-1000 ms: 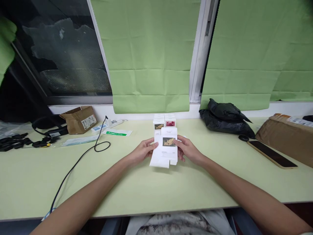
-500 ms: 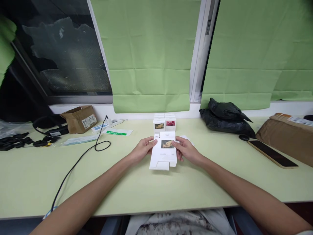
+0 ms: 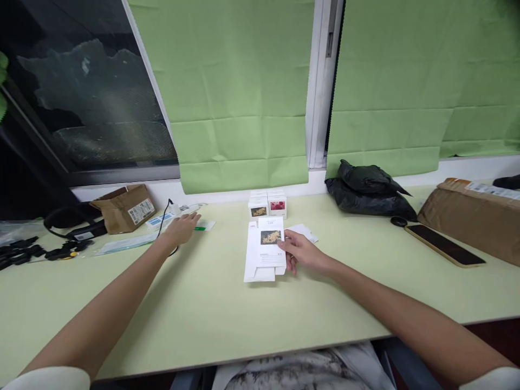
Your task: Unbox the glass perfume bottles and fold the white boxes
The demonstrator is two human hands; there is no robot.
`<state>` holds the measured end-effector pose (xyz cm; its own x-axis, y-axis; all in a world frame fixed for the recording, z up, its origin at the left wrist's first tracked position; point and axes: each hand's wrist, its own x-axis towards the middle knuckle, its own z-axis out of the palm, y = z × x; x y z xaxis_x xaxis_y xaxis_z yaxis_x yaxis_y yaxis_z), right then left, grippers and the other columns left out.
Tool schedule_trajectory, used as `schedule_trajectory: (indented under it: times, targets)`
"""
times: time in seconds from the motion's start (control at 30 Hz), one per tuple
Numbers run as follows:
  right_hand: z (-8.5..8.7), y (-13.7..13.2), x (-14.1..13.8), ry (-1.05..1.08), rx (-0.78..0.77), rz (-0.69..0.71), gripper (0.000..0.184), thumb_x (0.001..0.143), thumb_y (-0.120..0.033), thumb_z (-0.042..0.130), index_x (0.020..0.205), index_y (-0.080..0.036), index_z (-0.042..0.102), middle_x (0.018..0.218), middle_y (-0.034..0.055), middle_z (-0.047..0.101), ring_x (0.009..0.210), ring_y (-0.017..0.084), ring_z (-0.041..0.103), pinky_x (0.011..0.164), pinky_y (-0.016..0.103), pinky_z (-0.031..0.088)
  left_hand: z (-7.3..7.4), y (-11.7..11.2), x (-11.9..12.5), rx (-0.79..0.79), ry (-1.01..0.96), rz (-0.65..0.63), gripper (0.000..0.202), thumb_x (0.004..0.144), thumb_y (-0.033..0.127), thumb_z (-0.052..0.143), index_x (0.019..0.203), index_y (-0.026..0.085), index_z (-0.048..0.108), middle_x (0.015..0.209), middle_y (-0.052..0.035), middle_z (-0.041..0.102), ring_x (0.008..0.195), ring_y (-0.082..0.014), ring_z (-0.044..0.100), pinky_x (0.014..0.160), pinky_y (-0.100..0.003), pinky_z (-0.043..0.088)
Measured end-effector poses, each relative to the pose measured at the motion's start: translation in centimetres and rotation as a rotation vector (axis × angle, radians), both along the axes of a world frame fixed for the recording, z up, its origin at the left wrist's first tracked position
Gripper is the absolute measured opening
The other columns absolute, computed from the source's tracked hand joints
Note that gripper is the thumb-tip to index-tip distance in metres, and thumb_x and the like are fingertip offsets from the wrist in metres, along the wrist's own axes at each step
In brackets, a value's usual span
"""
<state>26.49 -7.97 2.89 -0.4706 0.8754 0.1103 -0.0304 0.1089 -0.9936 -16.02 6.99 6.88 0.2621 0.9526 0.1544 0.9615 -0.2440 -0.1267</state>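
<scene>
My right hand [image 3: 301,251] grips the right edge of a flattened white carton [image 3: 266,260], its thumb on the front beside a printed picture of pale yellow pieces. The carton is tilted above the table, with its flaps hanging loose at the bottom. Out to the left, my left hand [image 3: 182,227] is stretched over the table with its fingers extended and nothing visible in it. Under its fingertips lies a green-and-white packet [image 3: 206,225], partly covered. Behind the carton stand small white boxes [image 3: 278,207] in rows, with yellow and red pictures on their fronts.
White card pieces [image 3: 304,232] lie right of the carton. At the left are an opened cardboard box [image 3: 129,210], a black cable [image 3: 163,216] and black straps [image 3: 24,252]. On the right are a black plastic bag [image 3: 368,192], a phone [image 3: 444,245] and a brown parcel [image 3: 473,216].
My left hand has let go of the carton and swung left to the green-and-white packet. My right hand still holds the carton. The view has turned slightly.
</scene>
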Motion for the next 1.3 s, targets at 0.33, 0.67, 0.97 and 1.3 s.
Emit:
schedule_trajectory:
  times: [0.33, 0.67, 0.97, 1.3]
  targets:
    - [0.1, -0.7, -0.3, 0.005, -0.019, 0.020, 0.046, 0.092, -0.061, 0.066, 0.109, -0.020, 0.056, 0.067, -0.0028, 0.065, 0.049, 0.014, 0.062, 0.038, 0.022, 0.051, -0.7, 3.1, -3.1, -0.081, 0.066, 0.043, 0.064, 0.076, 0.012, 0.059, 0.140, 0.015, 0.061, 0.133, -0.0201, 0.068, 0.128, -0.0362, 0.061, 0.104, -0.043, 0.047]
    - [0.3, -0.7, -0.3, -0.008, -0.021, 0.009, 0.045, 0.092, -0.061, 0.066, 0.109, -0.021, 0.056, 0.067, -0.0026, 0.065, 0.049, 0.013, 0.062, 0.039, 0.022, 0.051, 3.0, 0.0, 0.3, 0.216, 0.061, 0.015, 0.052, 0.098, 0.012, 0.035, 0.147, 0.016, 0.053, 0.140, -0.0182, 0.064, 0.123, -0.0341, 0.063, 0.107, -0.045, 0.043]
    - [-0.1, -0.6, -0.2, -0.005, -0.012, 0.018, 0.048, 0.091, -0.062, 0.066, 0.113, -0.020, 0.057, 0.067, -0.0025, 0.065, 0.050, 0.014, 0.062, 0.038, 0.022, 0.051, 8.6, -4.1, -6.2, 0.621, -0.026, 0.140, 0.049, 0.107, 0.037, 0.034, 0.153, 0.022, 0.046, 0.145, -0.0070, 0.059, 0.137, -0.0319, 0.051, 0.116, -0.051, 0.035]
    - [-0.2, -0.6, -0.5, 0.002, -0.032, 0.038, 0.045, 0.091, -0.062, 0.066, 0.105, -0.021, 0.057, 0.065, -0.0030, 0.065, 0.049, 0.013, 0.062, 0.039, 0.022, 0.052, 2.2, -6.1, -16.1, 0.436, -0.420, 0.684, 0.071, 0.079, 0.068, 0.055, 0.134, 0.024, 0.054, 0.130, -0.0135, 0.066, 0.144, -0.0527, 0.034, 0.103, -0.071, 0.038]
